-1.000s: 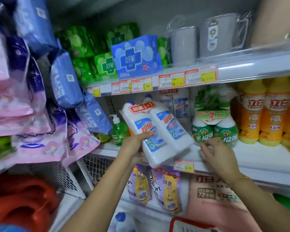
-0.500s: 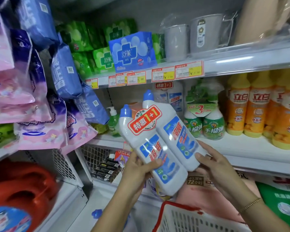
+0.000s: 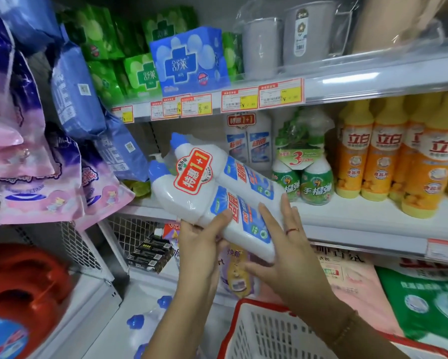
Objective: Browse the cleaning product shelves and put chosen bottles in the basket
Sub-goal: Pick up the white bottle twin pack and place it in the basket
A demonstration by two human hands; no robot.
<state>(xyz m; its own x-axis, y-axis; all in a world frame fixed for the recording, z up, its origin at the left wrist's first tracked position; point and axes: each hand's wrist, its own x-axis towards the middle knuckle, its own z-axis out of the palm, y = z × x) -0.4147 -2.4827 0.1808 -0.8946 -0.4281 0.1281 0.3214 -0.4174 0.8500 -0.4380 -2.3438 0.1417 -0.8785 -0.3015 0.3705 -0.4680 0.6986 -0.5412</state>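
Observation:
A twin pack of white cleaner bottles [image 3: 204,193] with blue caps and a red "1+1" sticker is in both my hands, in front of the middle shelf. It lies tilted, caps pointing up and left. My left hand [image 3: 199,250] grips it from below, thumb on the front label. My right hand [image 3: 287,252] holds the base end, with fingers laid over the front and thumb underneath. The white basket with a red rim [image 3: 243,304] sits below my right forearm, at the bottom edge of the view.
Another twin pack [image 3: 248,141] stands on the middle shelf [image 3: 360,229] beside green spray bottles [image 3: 303,177] and orange detergent bottles [image 3: 383,151]. Pink and blue packets [image 3: 36,193] hang at the left. Refill pouches [image 3: 238,270] line the lower shelf.
The twin pack came off the shelf toward me and tipped further over, caps to the upper left. My right hand moved from the shelf onto its base. The basket rose into view.

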